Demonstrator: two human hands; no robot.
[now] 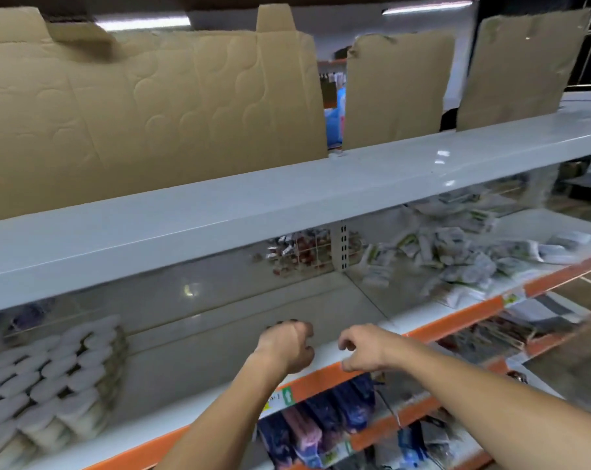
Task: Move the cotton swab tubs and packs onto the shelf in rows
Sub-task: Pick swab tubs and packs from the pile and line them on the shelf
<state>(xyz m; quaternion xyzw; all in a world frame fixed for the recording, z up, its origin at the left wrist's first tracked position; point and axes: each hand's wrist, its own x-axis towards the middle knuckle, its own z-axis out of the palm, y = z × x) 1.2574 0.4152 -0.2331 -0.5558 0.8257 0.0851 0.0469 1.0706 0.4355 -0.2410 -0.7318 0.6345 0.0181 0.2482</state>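
Head view: left hand (287, 347) is curled into a fist over the shelf (199, 361), holding nothing visible; right hand (365, 349) hangs loosely curled, empty. Tubs (50, 378) stand in rows far left of both hands; packs (456, 256) lie heaped beyond, up right. Cardboard (151, 113) stands above.

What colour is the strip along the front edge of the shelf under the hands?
Orange, on the front edge strip of the white shelf; seen in the head view, the only one.
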